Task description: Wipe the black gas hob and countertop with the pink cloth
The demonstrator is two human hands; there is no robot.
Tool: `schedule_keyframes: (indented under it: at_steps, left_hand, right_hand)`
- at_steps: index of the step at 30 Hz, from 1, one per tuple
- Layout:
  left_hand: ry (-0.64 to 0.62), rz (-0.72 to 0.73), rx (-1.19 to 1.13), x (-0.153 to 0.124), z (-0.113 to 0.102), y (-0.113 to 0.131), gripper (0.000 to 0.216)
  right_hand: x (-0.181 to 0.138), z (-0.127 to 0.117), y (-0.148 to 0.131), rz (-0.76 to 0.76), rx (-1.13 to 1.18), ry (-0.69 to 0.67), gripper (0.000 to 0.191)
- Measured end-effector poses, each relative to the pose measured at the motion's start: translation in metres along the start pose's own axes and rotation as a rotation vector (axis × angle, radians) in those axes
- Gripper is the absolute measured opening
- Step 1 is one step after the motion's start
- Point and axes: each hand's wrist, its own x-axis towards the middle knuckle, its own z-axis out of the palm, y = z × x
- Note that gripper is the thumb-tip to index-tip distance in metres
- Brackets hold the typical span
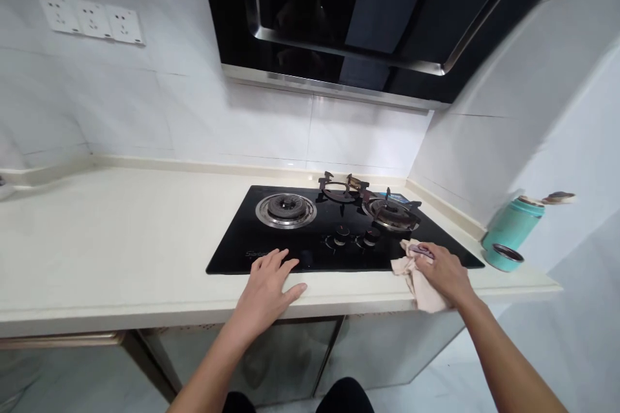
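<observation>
My left hand lies with fingers spread at the front left edge of the black glass gas hob, holding nothing. In my right hand is a crumpled, pale pink cloth, pressed against the hob's front right edge and draping over the countertop edge. The left burner has no pan support on it. One dark pan support rests at the back middle of the hob. Another support sits over the right burner. Two control knobs stand between the burners.
A cream countertop runs to the left. At the right end stand a teal container with utensils and a small teal cup. The black range hood hangs low above. Wall sockets are at upper left.
</observation>
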Motion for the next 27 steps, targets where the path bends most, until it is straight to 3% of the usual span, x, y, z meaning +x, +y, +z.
schedule_keyframes:
  at_steps: [4,8,17,27]
  left_hand:
    - [0.037,0.006,-0.005,-0.001,0.001,0.0,0.046]
    - [0.038,-0.017,-0.012,-0.002,0.0,0.002,0.044]
    - [0.088,-0.042,-0.028,-0.003,0.004,0.009,0.042]
    - [0.088,-0.066,-0.022,-0.005,0.004,0.014,0.041]
  right_hand:
    - [0.046,0.0,0.009,0.092,-0.095,-0.027,0.048]
    - [0.068,0.005,-0.006,0.119,-0.154,-0.028,0.047]
    - [0.047,0.025,-0.045,-0.254,-0.032,-0.093,0.039]
    - [0.102,0.023,-0.076,-0.433,0.434,-0.329,0.044]
